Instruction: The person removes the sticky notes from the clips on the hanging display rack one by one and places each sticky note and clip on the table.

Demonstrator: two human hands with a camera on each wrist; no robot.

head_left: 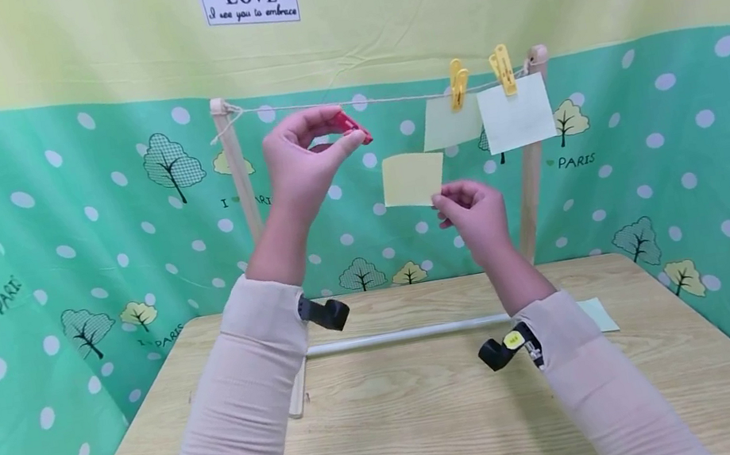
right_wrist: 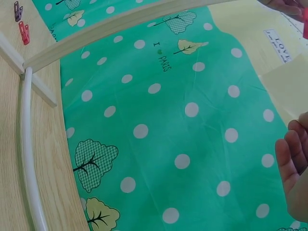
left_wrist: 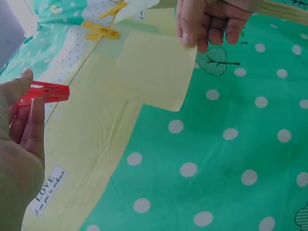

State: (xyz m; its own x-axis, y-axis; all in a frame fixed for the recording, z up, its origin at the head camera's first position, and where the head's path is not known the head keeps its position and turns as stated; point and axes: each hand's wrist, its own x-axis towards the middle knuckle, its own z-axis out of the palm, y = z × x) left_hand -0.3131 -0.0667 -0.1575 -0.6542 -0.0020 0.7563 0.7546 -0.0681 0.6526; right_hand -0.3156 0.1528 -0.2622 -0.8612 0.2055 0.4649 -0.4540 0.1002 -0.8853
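Note:
My left hand [head_left: 302, 153] pinches a red clothespin [head_left: 351, 127] between thumb and fingers, just below the string [head_left: 373, 100]. Lower and to the right, my right hand [head_left: 479, 216] pinches a yellow paper square [head_left: 411, 179] by its lower right corner. The paper is upright and apart from the string. In the left wrist view the red clothespin [left_wrist: 45, 92] points toward the yellow paper [left_wrist: 154, 70]. At the right of the string, yellow clothespins [head_left: 459, 87] hold a pale green paper [head_left: 450, 121] and a white paper [head_left: 517, 113].
Wooden posts [head_left: 240, 172] carry the string, with a white rod [head_left: 405, 335] low between them. A pale paper [head_left: 599, 315] lies on the wooden table [head_left: 399, 431] by the right sleeve. In the right wrist view, a red clothespin [right_wrist: 24, 32] and a dark clothespin [right_wrist: 18, 11] lie on the table.

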